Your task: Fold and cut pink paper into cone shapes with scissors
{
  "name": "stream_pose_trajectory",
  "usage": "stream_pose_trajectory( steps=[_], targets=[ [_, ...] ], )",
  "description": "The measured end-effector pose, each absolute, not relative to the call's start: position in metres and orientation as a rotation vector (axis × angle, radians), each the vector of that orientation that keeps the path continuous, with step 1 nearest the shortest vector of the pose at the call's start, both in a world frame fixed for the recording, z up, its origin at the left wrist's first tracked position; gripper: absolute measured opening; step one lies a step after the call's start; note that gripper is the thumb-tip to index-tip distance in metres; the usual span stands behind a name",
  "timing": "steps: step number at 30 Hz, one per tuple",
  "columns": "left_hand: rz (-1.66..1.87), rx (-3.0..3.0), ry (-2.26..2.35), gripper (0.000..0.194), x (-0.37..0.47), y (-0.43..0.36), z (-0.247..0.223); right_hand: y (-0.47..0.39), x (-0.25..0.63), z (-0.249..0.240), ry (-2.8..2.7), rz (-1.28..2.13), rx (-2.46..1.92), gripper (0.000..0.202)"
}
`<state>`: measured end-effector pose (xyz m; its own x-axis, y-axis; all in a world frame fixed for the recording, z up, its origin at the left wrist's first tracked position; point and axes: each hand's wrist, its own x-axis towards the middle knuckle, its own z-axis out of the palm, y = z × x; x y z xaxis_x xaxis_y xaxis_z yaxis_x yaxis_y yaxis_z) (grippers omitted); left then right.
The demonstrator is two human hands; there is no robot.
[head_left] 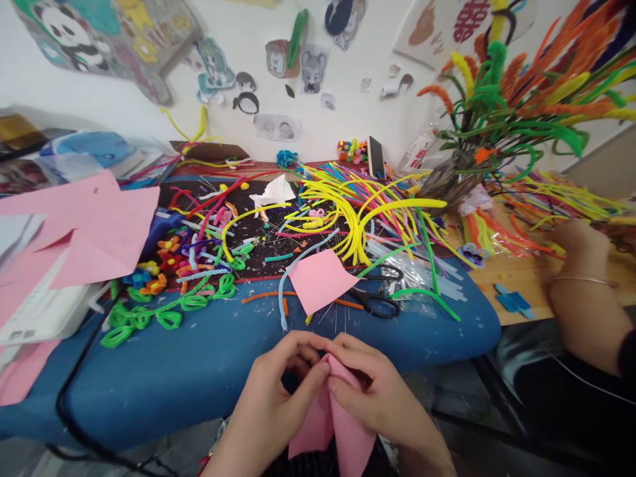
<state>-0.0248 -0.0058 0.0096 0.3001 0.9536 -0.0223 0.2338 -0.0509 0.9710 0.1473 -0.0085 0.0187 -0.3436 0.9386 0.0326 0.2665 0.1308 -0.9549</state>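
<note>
Both hands pinch one folded pink sheet [348,424] near the bottom centre, below the table's front edge. My left hand [291,377] grips its top from the left, thumb and fingertips pressed together. From the right, my right hand [370,381] holds the same top edge, its fingertips touching those of the left. The sheet hangs down in two flaps. Just beyond the hands a square pink sheet [322,281] lies on the table, beside black-handled scissors [380,301] and a light blue pipe cleaner [282,285].
Yellow pipe cleaners [348,218] spread over the blue-covered table [189,358]. Green loops [169,318] and large pink sheets [114,225] lie left. At the right are a vase of pipe cleaners [462,165] and another person's arm [586,285].
</note>
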Motion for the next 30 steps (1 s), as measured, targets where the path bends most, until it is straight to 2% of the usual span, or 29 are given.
stream_pose_trajectory(
  steps=[4,8,11,18,30],
  targets=[
    [0.859,1.586,1.121,0.013,-0.025,-0.003,0.010,-0.009,0.147,0.015,-1.750,1.228,-1.216,0.016],
    [0.930,1.670,1.213,0.014,-0.022,-0.002,0.013,-0.011,0.144,0.011,-1.834,1.069,-1.297,0.041],
    [1.008,1.710,1.260,0.014,-0.021,-0.003,0.015,-0.013,0.142,0.008,-1.923,0.897,-1.325,0.046],
    [1.056,1.685,1.295,0.012,-0.022,-0.008,0.018,-0.011,0.138,0.004,-2.148,0.473,-1.365,0.045],
    [0.974,1.596,1.320,0.020,-0.020,-0.001,0.011,-0.007,0.132,0.003,-2.357,0.116,-1.381,0.051]
  ],
)
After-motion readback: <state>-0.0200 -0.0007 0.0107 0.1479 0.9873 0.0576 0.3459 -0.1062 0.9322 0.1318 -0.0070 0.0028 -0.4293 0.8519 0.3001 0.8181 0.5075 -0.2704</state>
